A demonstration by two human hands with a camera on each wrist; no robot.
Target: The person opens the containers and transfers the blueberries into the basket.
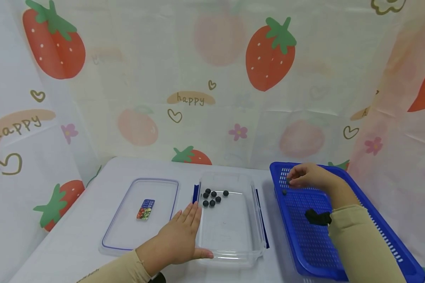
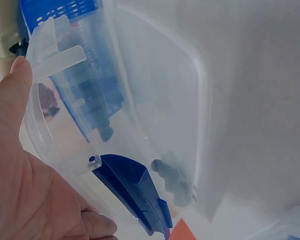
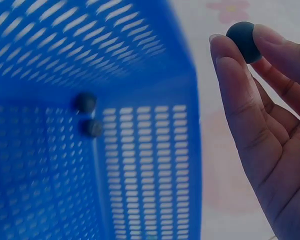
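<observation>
My right hand [image 1: 309, 179] pinches a small dark ball [image 3: 244, 42] between thumb and fingertips. It is over the far left part of a blue perforated basket [image 1: 294, 236]. Two more dark balls [image 3: 85, 102] lie inside this basket in the right wrist view, near a corner. My left hand [image 1: 178, 237] rests along the left side of a clear plastic container [image 1: 233, 255], its fingers straight and its thumb at the near rim. Several dark balls [image 1: 212, 203] are gathered in the far left part of that container.
A clear lid [image 1: 122, 220] with a blue seal and a printed label [image 1: 146, 209] lies left of the container. Dark blue clips [image 2: 135, 192] hang at the container's sides. A strawberry-print curtain [image 1: 212, 78] stands behind the white table [image 1: 74, 251].
</observation>
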